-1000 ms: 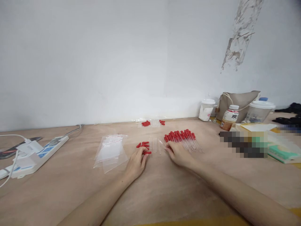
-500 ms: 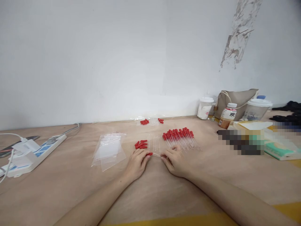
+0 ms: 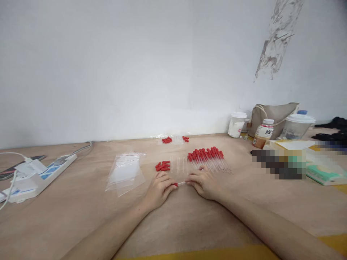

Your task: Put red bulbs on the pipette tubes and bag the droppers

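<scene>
My left hand [image 3: 162, 190] is closed on a red rubber bulb [image 3: 176, 184], whose end shows past the thumb. A thin clear dropper tube [image 3: 181, 183] spans the gap between my hands, and my right hand [image 3: 202, 183] pinches its other end. The bulb and the tube meet near my left fingertips. Just beyond my left hand lies a small pile of loose red bulbs [image 3: 163, 166]. Several bare clear tubes [image 3: 178, 165] lie side by side next to it. Past my right hand is a row of droppers with red bulbs [image 3: 206, 154] fitted.
Clear plastic bags [image 3: 127, 173] lie left of my hands. Bagged red bulbs [image 3: 167, 140] rest by the wall. A power strip [image 3: 46, 175] is at far left. A paper cup [image 3: 236, 124], a bottle [image 3: 262, 133], a grey bag [image 3: 273, 113] and a lidded cup [image 3: 296, 126] stand at right.
The bulb and tube between my hands have moved slightly nearer to me. My left fingers now cover more of the bulb, and less of the tube shows.
</scene>
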The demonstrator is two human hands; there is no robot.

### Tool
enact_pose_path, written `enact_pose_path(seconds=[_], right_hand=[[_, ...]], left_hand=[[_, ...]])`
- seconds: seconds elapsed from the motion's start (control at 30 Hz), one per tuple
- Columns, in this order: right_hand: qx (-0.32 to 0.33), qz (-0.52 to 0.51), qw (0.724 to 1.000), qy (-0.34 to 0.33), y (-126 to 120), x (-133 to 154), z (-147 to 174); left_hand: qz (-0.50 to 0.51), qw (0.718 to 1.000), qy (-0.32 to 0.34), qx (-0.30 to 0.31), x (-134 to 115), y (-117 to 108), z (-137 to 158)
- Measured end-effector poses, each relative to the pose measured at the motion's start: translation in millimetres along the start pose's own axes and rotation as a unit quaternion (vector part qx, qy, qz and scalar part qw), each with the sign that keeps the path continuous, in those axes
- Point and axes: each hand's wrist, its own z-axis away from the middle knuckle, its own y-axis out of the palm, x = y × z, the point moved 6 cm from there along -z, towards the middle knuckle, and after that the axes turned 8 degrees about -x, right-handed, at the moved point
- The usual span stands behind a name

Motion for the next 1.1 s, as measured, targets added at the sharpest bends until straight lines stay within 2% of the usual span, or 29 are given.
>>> enact_pose_path(seconds=[0.27,0.6,0.83,0.93,1.1], right_hand=[[-0.040,0.049,0.998,-0.012,-0.4,7.5,1.9],[0.003,0.024,0.997,0.068,12.4,8.0,3.7],[0.025,0.013,0.995,0.098,21.9,7.3,4.0],[0.020,0.032,0.996,0.079,15.8,9.9,-0.7],[-0.010,0.106,0.994,-0.006,-1.5,14.6,-2.1]], left_hand=[[-0.033,0.999,0.004,0.006,0.3,2.7,1.4],[-0.024,0.999,0.020,0.019,-3.2,4.5,1.9],[-0.038,0.998,0.029,0.031,-2.4,5.9,1.5],[-0.062,0.997,0.032,0.017,2.0,3.5,-1.6],[-0.096,0.994,0.035,-0.024,9.8,-3.6,-2.5]])
